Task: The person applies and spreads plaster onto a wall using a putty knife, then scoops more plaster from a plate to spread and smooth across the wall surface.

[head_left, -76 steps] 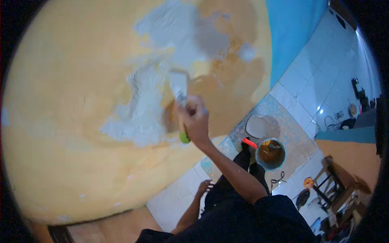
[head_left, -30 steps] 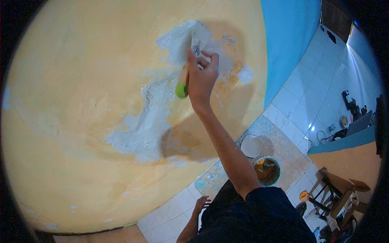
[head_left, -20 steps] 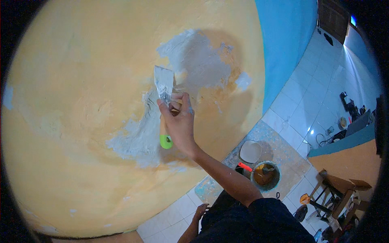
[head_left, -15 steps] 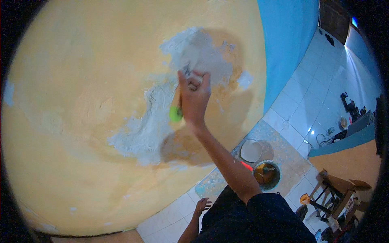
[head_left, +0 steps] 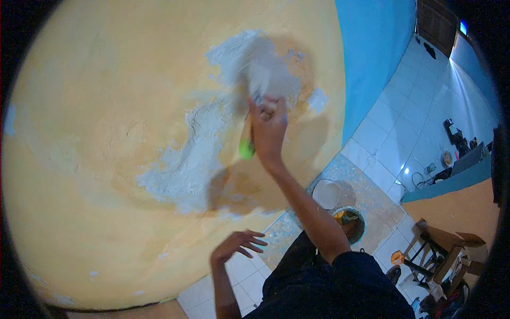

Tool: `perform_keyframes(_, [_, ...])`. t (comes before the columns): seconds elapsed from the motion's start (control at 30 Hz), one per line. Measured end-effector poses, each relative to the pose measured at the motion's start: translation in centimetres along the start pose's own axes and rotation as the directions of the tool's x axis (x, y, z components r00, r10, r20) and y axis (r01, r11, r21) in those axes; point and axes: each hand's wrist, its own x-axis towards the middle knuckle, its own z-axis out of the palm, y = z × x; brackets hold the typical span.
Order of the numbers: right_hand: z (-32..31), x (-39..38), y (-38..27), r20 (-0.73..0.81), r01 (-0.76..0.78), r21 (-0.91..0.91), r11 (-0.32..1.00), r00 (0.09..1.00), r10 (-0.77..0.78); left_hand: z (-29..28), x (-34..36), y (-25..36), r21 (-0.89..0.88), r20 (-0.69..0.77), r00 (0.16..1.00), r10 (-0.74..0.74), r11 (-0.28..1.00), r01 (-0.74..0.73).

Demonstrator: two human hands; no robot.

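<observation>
My right hand [head_left: 270,127] is closed round a putty knife with a wood-toned, green-ended handle [head_left: 246,146]. Its blurred blade lies over the upper patch of pale grey filler [head_left: 234,56] on the yellow wall [head_left: 101,85]. A second, rougher patch [head_left: 183,170] runs down and left below it, with bare orange-tan spots and shadows alongside. My left hand [head_left: 237,245] hangs in front of the lower part of the wall, fingers spread and holding nothing; whether it touches the surface I cannot tell.
Below me are a stained board [head_left: 380,194] on white tiles, a pale dish [head_left: 325,194] and a bucket [head_left: 353,222], partly behind my forearm. A blue wall [head_left: 372,48] adjoins the yellow. At right are a low orange partition [head_left: 451,215], cardboard and clutter [head_left: 446,271], dark tools [head_left: 454,133] and a door [head_left: 435,21].
My right hand has gone down and back up with the knife over the filler, now slightly further right. My left hand has risen from beside my body toward the wall.
</observation>
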Motion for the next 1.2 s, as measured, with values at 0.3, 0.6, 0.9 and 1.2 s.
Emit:
perform_keyframes(0.3, [1.4, -2.3, 0.4, 0.104, -0.032, -0.192, 0.981, 0.993, 0.053, 11.9, -7.4, 20.9, -0.365, 0.237, 0.274, 0.932, 0.347, -0.864])
perform_keyframes(0.6, [-1.8, 0.5, -0.6, 0.1, -0.182, -0.145, 0.973, 0.975, 0.197, 13.9, -6.9, 22.1, -0.478, 0.389, 0.219, 0.895, 0.399, -0.782])
perform_keyframes(0.9, [-0.4, -1.9, 0.0, 0.154, -0.018, -0.158, 0.987, 0.987, 0.042, 16.2, -6.6, 22.4, -0.481, 0.292, 0.264, 0.919, 0.38, -0.79])
perform_keyframes(1.2, [-2.5, 3.6, -0.8, 0.058, -0.048, -0.083, 0.995, 0.997, 0.053, 13.4, -6.7, 22.8, -0.319, 0.377, 0.214, 0.901, 0.344, -0.883])
